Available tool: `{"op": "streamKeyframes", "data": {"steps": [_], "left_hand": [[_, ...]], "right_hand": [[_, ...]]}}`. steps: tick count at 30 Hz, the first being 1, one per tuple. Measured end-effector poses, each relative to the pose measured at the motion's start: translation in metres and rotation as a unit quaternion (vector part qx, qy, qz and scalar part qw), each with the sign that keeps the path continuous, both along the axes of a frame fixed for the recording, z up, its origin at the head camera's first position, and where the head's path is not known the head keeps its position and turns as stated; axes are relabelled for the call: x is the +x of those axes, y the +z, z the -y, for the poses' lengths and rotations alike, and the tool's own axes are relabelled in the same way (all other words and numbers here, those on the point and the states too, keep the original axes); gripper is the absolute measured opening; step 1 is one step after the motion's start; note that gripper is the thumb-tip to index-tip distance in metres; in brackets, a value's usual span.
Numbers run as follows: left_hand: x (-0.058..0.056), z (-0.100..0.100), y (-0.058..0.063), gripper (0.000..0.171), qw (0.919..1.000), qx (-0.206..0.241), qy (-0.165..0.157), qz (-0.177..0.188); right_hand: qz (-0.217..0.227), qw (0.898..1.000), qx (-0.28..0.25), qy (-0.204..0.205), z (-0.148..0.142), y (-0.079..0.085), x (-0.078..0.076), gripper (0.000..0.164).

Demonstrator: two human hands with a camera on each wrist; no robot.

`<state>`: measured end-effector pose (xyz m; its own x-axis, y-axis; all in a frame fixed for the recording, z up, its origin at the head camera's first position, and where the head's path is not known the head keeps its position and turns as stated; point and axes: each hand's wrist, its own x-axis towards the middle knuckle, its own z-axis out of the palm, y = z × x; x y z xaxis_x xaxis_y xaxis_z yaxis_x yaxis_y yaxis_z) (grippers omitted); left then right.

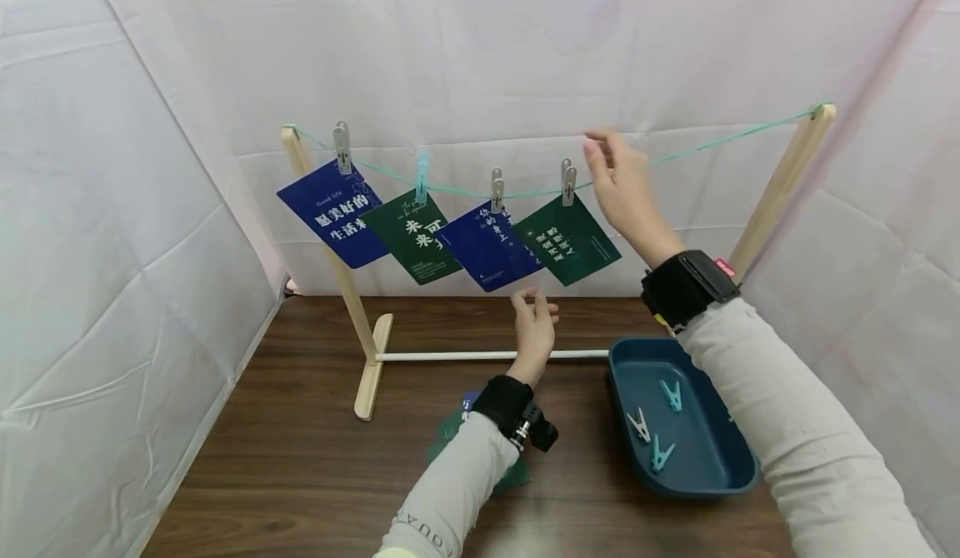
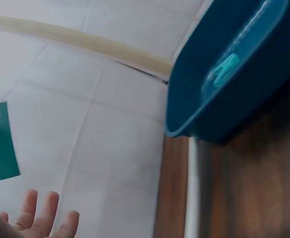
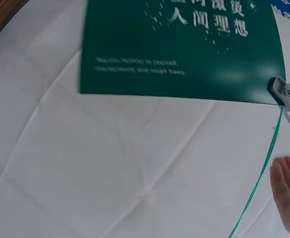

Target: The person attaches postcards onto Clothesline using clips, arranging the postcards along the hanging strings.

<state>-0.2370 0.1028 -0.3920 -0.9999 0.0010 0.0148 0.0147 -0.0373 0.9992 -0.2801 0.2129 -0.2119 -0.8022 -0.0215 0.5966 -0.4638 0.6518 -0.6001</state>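
Observation:
My right hand (image 1: 626,196) is beside the string, just right of a grey clothespin (image 1: 568,183), fingers loosely bent and holding nothing. That clothespin pinches a green card (image 1: 568,241) by its corner, so the card hangs tilted. Below the cards, my left hand (image 1: 534,329) is raised with relaxed fingers and nothing in it. Left of the green card hang a blue card (image 1: 487,246), another green card (image 1: 412,237) and another blue card (image 1: 330,212), each clipped on the green string (image 1: 750,132). In the right wrist view, the right fingertips (image 3: 286,171) are apart from the clip.
The string runs between two wooden posts (image 1: 783,187) joined by a white rod (image 1: 450,356). A dark blue bin (image 1: 738,483) holds several clothespins (image 1: 660,454). Under my left forearm, a green card (image 1: 513,476) and a bit of blue lie on the brown table (image 1: 285,475).

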Motion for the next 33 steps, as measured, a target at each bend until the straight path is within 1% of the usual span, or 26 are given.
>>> {"op": "streamKeyframes", "data": {"steps": [2,4,5,7,9,11,13,14,16,17,18,21,23,25,26,27,28,29,31,32,33], "left_hand": [[0.005,-0.002,-0.007,0.023,0.9998,-0.014,0.008,-0.012],[0.009,-0.005,-0.014,0.021,0.9989,-0.031,0.013,-0.032],[0.011,-0.007,-0.017,0.021,0.9983,-0.042,0.011,-0.04],[0.018,-0.012,-0.023,0.022,0.9959,-0.068,0.001,-0.06],[0.027,-0.018,-0.031,0.023,0.9922,-0.094,-0.031,-0.077],[0.037,-0.025,-0.038,0.025,0.9849,-0.119,-0.081,-0.096],[0.046,-0.032,-0.046,0.026,0.9705,-0.157,-0.139,-0.119],[0.051,-0.035,-0.05,0.027,0.9599,-0.18,-0.168,-0.134],[0.058,-0.041,-0.055,0.028,0.9328,-0.229,-0.229,-0.158],[0.061,-0.044,-0.057,0.028,0.9155,-0.256,-0.262,-0.167],[0.064,-0.047,-0.059,0.029,0.8958,-0.285,-0.294,-0.174],[0.073,-0.056,-0.061,0.032,0.8251,-0.362,-0.391,-0.189],[0.079,-0.062,-0.064,0.035,0.7763,-0.401,-0.443,-0.2],[0.086,-0.068,-0.067,0.039,0.7338,-0.437,-0.477,-0.207],[0.09,-0.07,-0.068,0.041,0.7169,-0.449,-0.494,-0.201],[0.094,-0.073,-0.07,0.044,0.6988,-0.463,-0.509,-0.196],[0.097,-0.075,-0.072,0.047,0.6827,-0.476,-0.523,-0.184],[0.1,-0.077,-0.075,0.049,0.6656,-0.494,-0.533,-0.169],[0.107,-0.081,-0.079,0.05,0.6334,-0.531,-0.543,-0.149],[0.11,-0.082,-0.081,0.049,0.6183,-0.549,-0.543,-0.147],[0.114,-0.084,-0.083,0.046,0.6063,-0.566,-0.538,-0.149]], "right_hand": [[-0.058,0.997,-0.034,-0.039,-0.009,-0.006,0.006,0.038],[-0.101,0.99,-0.054,-0.08,-0.022,-0.015,0.013,0.034],[-0.112,0.987,-0.062,-0.093,-0.03,-0.022,0.016,0.033],[-0.114,0.985,-0.062,-0.111,-0.045,-0.037,0.022,0.032],[-0.085,0.987,-0.047,-0.127,-0.059,-0.056,0.028,0.035],[-0.042,0.989,-0.021,-0.14,-0.071,-0.077,0.035,0.039],[0.015,0.989,0.014,-0.149,-0.079,-0.097,0.043,0.04],[0.045,0.987,0.035,-0.151,-0.083,-0.107,0.046,0.04],[0.096,0.981,0.073,-0.149,-0.089,-0.126,0.051,0.037],[0.119,0.978,0.088,-0.145,-0.092,-0.134,0.053,0.036],[0.14,0.974,0.105,-0.142,-0.094,-0.142,0.054,0.034],[0.189,0.966,0.133,-0.118,-0.096,-0.162,0.059,0.029],[0.214,0.96,0.15,-0.098,-0.096,-0.173,0.06,0.024],[0.248,0.951,0.17,-0.071,-0.096,-0.186,0.06,0.02],[0.27,0.944,0.183,-0.054,-0.099,-0.195,0.058,0.018],[0.295,0.933,0.201,-0.037,-0.103,-0.205,0.055,0.017],[0.32,0.921,0.223,-0.017,-0.108,-0.217,0.051,0.016],[0.329,0.913,0.239,0.021,-0.121,-0.239,0.041,0.014],[0.386,0.876,0.28,0.067,-0.132,-0.264,0.031,0.011],[0.399,0.862,0.297,0.097,-0.14,-0.283,0.025,0.008],[0.424,0.844,0.312,0.106,-0.141,-0.29,0.025,0.007]]}}
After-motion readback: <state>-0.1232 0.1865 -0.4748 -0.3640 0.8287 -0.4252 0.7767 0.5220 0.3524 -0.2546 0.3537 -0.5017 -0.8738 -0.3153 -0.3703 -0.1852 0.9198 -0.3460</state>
